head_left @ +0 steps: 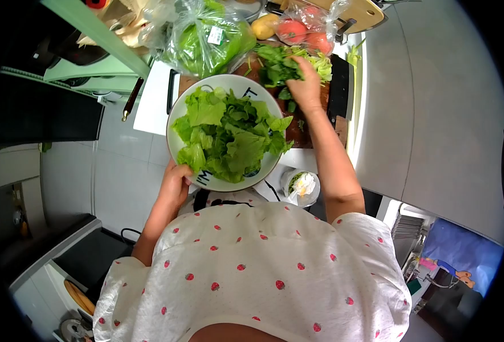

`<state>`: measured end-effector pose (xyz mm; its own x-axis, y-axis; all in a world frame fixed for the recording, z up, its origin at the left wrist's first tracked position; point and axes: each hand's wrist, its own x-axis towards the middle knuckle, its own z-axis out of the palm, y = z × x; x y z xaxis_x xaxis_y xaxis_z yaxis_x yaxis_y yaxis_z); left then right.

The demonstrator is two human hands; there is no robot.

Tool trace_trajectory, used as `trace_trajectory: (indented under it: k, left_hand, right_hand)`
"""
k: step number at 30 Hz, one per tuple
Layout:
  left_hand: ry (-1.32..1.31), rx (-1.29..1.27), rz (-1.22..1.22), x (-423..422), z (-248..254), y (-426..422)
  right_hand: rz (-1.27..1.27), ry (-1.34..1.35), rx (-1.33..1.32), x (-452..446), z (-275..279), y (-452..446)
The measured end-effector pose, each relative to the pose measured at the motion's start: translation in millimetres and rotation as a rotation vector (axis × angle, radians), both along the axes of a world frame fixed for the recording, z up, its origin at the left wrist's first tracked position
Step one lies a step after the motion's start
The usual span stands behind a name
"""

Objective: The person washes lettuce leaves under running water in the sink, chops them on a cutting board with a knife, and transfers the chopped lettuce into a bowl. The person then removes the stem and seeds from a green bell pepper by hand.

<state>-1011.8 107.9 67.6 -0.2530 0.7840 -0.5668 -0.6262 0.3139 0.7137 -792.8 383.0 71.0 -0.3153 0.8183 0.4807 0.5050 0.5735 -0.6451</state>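
Observation:
My left hand (175,181) grips the lower left rim of a white bowl (237,84) with dark lettering, held in front of my body. Torn green lettuce leaves (223,137) fill its middle, some reaching past the right rim. My right hand (306,86) is closed around dark green leaves (277,64) above a brown cutting board (300,135). Its fingertips are partly hidden by the leaves. Paler chopped greens (322,67) lie just beyond that hand. A wide black blade-like object (341,85) rests along the board's right side.
Behind the bowl sits a clear plastic bag of green vegetables (212,48). A yellow potato (265,26) and bagged tomatoes (293,32) are at the back. A small waste bin (302,187) stands below the counter edge. A dark handle (132,100) juts out at left.

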Motion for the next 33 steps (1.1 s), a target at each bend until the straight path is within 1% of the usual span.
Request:
trace_trajectory:
  k: [3, 6, 9, 12, 16, 19, 22, 23, 26, 29, 30, 33]
  left_hand:
    - [-0.001, 0.019, -0.026, -2, -1, 2]
    - [0.006, 0.041, -0.079, -6, -3, 5]
    - [0.01, 0.04, -0.095, -4, 4, 9]
    - [-0.004, 0.034, -0.125, -5, -1, 11]
    - [0.002, 0.045, -0.142, -7, -2, 10]
    - [-0.031, 0.028, -0.121, -2, 3, 11]
    - [-0.048, 0.017, -0.1, -2, -2, 12]
    - [-0.048, 0.016, -0.1, -4, -4, 11]
    - [-0.039, 0.025, -0.107, -6, -7, 11]
    - [0.034, 0.005, -0.11, 2, 10, 11]
    - [0.052, 0.011, -0.12, 0, 4, 11]
    - [-0.025, 0.05, -0.091, -2, -3, 11]
  right_hand:
    - [0.045, 0.127, -0.034, 7, 30, -14]
    - [0.118, 0.114, 0.03, -9, 79, -59]
    - [0.281, -0.022, 0.016, -25, 78, -91]
    - [0.367, -0.411, -0.2, -44, 72, -123]
    - [0.321, -0.477, -0.184, -41, 95, -138]
    - [0.376, -0.483, -0.049, -48, 87, -147]
    - [0.382, -0.612, 0.055, -73, 38, -170]
    - [0.374, -0.662, 0.093, -80, 29, -177]
    - [0.408, -0.607, -0.009, -81, 35, -176]
    - [0.516, -0.673, -0.129, -71, 74, -165]
    - [0.539, -0.601, -0.061, -68, 85, -164]
    - [0.597, -0.309, -0.231, -68, 124, -160]
